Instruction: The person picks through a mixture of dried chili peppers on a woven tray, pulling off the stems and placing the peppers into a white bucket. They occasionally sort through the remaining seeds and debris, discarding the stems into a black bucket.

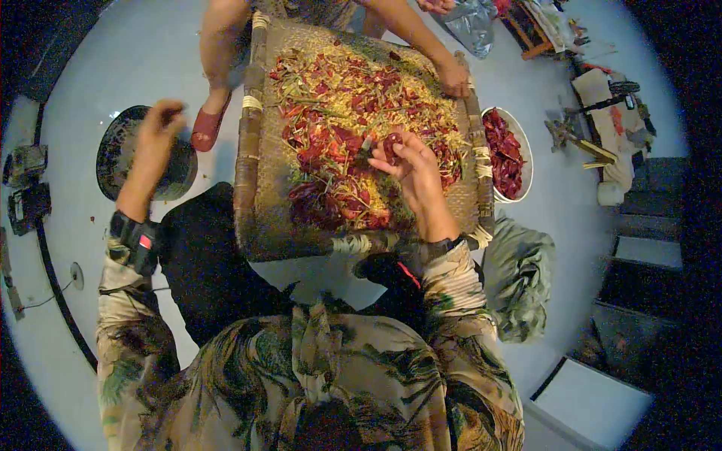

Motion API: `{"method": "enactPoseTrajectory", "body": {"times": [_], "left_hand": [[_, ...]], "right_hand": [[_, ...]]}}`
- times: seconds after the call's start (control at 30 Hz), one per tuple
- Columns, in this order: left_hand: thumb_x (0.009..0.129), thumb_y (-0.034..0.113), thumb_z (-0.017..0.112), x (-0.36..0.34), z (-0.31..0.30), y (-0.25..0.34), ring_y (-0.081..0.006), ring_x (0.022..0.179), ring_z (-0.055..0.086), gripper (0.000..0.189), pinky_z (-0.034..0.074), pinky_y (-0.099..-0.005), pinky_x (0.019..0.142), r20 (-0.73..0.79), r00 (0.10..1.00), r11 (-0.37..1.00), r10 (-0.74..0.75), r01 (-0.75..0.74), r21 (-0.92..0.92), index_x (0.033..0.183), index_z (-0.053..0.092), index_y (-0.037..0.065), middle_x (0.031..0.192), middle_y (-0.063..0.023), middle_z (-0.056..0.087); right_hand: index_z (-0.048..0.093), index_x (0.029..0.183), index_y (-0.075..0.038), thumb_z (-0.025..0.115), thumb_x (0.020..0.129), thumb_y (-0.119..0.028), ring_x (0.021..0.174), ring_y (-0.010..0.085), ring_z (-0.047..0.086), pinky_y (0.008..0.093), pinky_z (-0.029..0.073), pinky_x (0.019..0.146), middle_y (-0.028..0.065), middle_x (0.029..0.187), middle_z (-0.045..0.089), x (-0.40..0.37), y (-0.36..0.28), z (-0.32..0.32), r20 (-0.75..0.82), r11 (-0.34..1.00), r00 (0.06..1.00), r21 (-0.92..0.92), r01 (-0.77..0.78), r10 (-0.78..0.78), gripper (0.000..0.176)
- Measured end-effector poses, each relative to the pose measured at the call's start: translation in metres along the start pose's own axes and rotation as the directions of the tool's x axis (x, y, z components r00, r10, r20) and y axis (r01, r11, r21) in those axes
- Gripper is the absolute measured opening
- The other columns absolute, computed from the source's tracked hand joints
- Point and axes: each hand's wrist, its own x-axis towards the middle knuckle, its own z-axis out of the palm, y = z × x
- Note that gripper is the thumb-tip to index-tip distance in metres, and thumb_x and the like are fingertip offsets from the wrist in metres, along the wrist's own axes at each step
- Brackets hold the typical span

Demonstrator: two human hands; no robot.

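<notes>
A woven tray [252, 161] with a bound rim holds dried red chillies [331, 146], yellow seeds and green stems. Over its middle right, my right hand [412, 167] is closed on a dark red chilli [392, 148], pinched between thumb and fingers. My left hand [159, 128] is raised left of the tray, above a dark round basin [180, 177]. Its fingers are curled and smeared by motion, so I cannot make out whether they hold anything.
A white bucket [530, 161] of red chillies stands right of the tray. Across it, another person's hand [453, 77] touches the far right corner; their foot wears a red slipper [207, 131]. A greenish sack [519, 278] lies at the right.
</notes>
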Motion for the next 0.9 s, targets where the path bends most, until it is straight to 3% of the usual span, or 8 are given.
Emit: {"method": "enactPoseTrajectory", "body": {"times": [0.1, 0.17, 0.33, 0.43, 0.63, 0.77, 0.87, 0.9], "left_hand": [[0.082, 0.014, 0.059, -0.013, 0.052, 0.081, -0.0231, 0.095, 0.058, 0.027, 0.043, -0.0324, 0.085, 0.373, 0.923, 0.995, 0.093, -0.101, 0.000, 0.107, 0.055, 0.004, 0.101, -0.0125, 0.061], [0.082, 0.018, 0.059, -0.019, 0.088, 0.108, -0.0301, 0.092, 0.060, 0.031, 0.046, -0.0376, 0.080, 0.432, 0.846, 0.903, 0.313, -0.406, 0.140, 0.110, 0.054, 0.005, 0.100, -0.0170, 0.062], [0.077, 0.024, 0.064, -0.014, 0.180, 0.092, -0.0355, 0.091, 0.059, 0.033, 0.047, -0.0431, 0.077, 0.543, 0.826, 0.823, -0.152, -0.198, 0.532, 0.100, 0.056, 0.001, 0.093, -0.0205, 0.062], [0.075, 0.024, 0.066, -0.024, 0.199, 0.065, -0.0372, 0.089, 0.059, 0.035, 0.047, -0.0444, 0.075, 0.539, 0.836, 0.826, -0.104, -0.229, 0.515, 0.097, 0.056, -0.001, 0.088, -0.0221, 0.062], [0.072, 0.021, 0.070, -0.023, 0.203, 0.062, -0.0387, 0.083, 0.058, 0.029, 0.046, -0.0419, 0.071, 0.485, 0.874, 0.988, 0.035, -0.104, 0.116, 0.090, 0.058, 0.000, 0.086, -0.0220, 0.061], [0.081, 0.019, 0.062, -0.025, 0.203, 0.080, -0.0235, 0.076, 0.063, 0.020, 0.048, -0.0358, 0.065, 0.464, 0.863, 0.967, 0.199, -0.097, -0.235, 0.088, 0.057, 0.002, 0.081, -0.0114, 0.063], [0.087, 0.020, 0.053, -0.028, 0.188, 0.108, -0.0142, 0.070, 0.061, 0.017, 0.050, -0.0292, 0.058, 0.717, 0.697, 0.672, -0.012, 0.536, -0.511, 0.092, 0.055, 0.004, 0.079, -0.0060, 0.061], [0.088, 0.021, 0.052, -0.027, 0.186, 0.108, -0.0136, 0.068, 0.060, 0.017, 0.050, -0.0281, 0.057, 0.721, 0.693, 0.688, 0.021, 0.514, -0.513, 0.093, 0.054, 0.005, 0.079, -0.0055, 0.061]], "right_hand": [[0.052, 0.106, -0.003, 0.049, 0.078, -0.007, 0.086, 0.0240, 0.060, 0.0408, 0.054, 0.075, 0.0116, 0.094, 0.058, 0.000, 0.000, -0.002, -0.002, 0.999, 1.000, 0.038, 0.009, -0.009, 0.028], [0.051, 0.106, -0.003, 0.049, 0.079, -0.008, 0.087, 0.0239, 0.060, 0.0401, 0.054, 0.075, 0.0116, 0.095, 0.058, -0.002, -0.003, -0.001, -0.025, 0.999, 0.999, 0.040, 0.026, -0.025, 0.028], [0.053, 0.100, -0.004, 0.050, 0.083, -0.010, 0.085, 0.0214, 0.060, 0.0359, 0.054, 0.070, 0.0104, 0.095, 0.059, -0.007, -0.009, -0.005, -0.063, 0.999, 0.998, 0.042, 0.005, -0.002, 0.019], [0.054, 0.097, -0.003, 0.052, 0.083, -0.011, 0.079, 0.0198, 0.060, 0.0344, 0.054, 0.068, 0.0102, 0.094, 0.059, -0.009, -0.013, -0.007, -0.075, 0.999, 0.997, 0.045, -0.015, 0.018, 0.016], [0.056, 0.092, -0.002, 0.053, 0.082, -0.011, 0.072, 0.0184, 0.061, 0.0327, 0.055, 0.065, 0.0097, 0.086, 0.061, -0.013, -0.018, -0.008, -0.067, 0.997, 0.998, 0.074, -0.013, 0.018, 0.014], [0.057, 0.092, -0.001, 0.054, 0.082, -0.011, 0.071, 0.0186, 0.061, 0.0324, 0.055, 0.064, 0.0098, 0.083, 0.061, -0.010, -0.014, -0.012, -0.037, 0.997, 0.999, 0.071, -0.006, 0.009, 0.014], [0.056, 0.092, -0.003, 0.055, 0.083, -0.008, 0.072, 0.0155, 0.059, 0.0306, 0.054, 0.063, 0.0057, 0.082, 0.058, -0.009, -0.010, -0.012, 0.004, 1.000, 1.000, 0.016, -0.020, 0.020, 0.010], [0.056, 0.092, -0.004, 0.056, 0.083, -0.007, 0.071, 0.0140, 0.058, 0.0296, 0.053, 0.062, 0.0041, 0.081, 0.057, -0.008, -0.009, -0.011, 0.020, 0.999, 0.999, -0.019, -0.025, 0.025, 0.010]]}}
